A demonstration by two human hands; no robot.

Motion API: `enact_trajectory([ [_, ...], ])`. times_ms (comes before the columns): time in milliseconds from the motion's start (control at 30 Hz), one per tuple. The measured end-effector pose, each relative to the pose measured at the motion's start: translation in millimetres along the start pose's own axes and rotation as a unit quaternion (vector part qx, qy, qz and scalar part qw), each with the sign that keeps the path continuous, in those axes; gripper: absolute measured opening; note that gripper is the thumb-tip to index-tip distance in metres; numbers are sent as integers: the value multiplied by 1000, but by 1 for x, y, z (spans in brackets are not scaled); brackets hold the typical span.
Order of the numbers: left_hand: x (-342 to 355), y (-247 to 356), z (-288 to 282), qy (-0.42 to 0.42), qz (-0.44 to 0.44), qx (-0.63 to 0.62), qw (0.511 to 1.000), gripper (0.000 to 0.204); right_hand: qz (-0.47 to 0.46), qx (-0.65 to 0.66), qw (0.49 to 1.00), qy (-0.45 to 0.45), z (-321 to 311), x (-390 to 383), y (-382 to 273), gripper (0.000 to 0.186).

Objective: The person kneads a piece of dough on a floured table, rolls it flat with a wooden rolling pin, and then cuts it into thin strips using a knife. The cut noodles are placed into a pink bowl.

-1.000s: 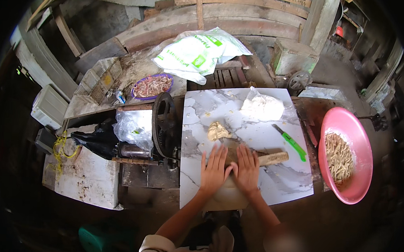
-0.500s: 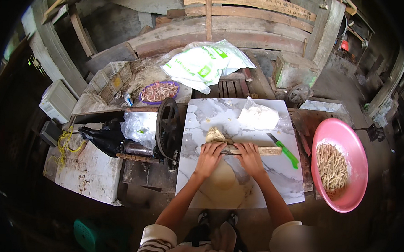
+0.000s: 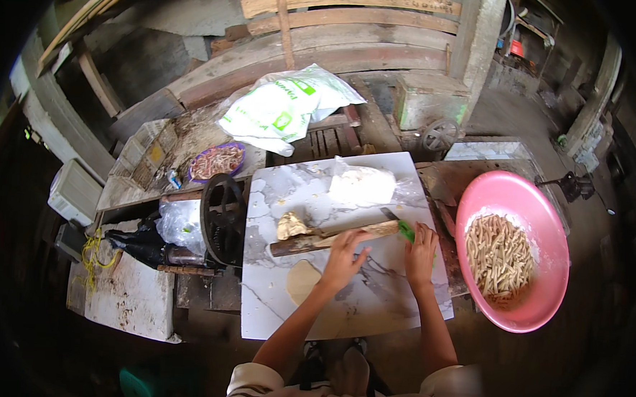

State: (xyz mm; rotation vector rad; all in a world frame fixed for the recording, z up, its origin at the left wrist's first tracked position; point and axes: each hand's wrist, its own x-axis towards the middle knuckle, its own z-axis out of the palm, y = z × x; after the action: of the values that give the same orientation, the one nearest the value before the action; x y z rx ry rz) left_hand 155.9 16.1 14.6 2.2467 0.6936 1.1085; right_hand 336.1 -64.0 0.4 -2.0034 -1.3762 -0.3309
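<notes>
My left hand [image 3: 344,259] has its fingertips against a wooden rolling pin [image 3: 305,245], its thumb spread away from the fingers. The pin lies slanted across a marble-patterned board [image 3: 262,296]. At the board's right side, my right hand [image 3: 421,256] has its fingers closed over the green handle of a knife [image 3: 405,230], hiding most of it. Left of the hands, a thin flattened round of dough [image 3: 302,282] lies near me. A lump of dough [image 3: 292,226] sits just beyond the pin, and a clear bag of white powder [image 3: 362,184] stands farther back.
To the right, a pink basin [image 3: 560,272] holds floured dough strips [image 3: 502,255]. A hand-cranked machine with a dark wheel [image 3: 223,219] stands left of the board. Behind are a purple-rimmed dish of reddish strips [image 3: 217,163], a white-and-green sack [image 3: 283,109] and a plastic crate [image 3: 143,153].
Both hands have come off rolling the dough. The pin is pushed away, uncovering the flattened round. My right hand has moved right onto the knife, and the view has shifted right.
</notes>
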Motion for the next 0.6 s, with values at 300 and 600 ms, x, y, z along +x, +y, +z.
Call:
enact_trajectory([
  [300,12,21,110,33,-137,-210,968,38,88,108,988,-61,1,-9,26,51],
  [600,-2,43,51,-130,-347,-376,849,37,224,466,822,-240,-53,-39,-27,22],
])
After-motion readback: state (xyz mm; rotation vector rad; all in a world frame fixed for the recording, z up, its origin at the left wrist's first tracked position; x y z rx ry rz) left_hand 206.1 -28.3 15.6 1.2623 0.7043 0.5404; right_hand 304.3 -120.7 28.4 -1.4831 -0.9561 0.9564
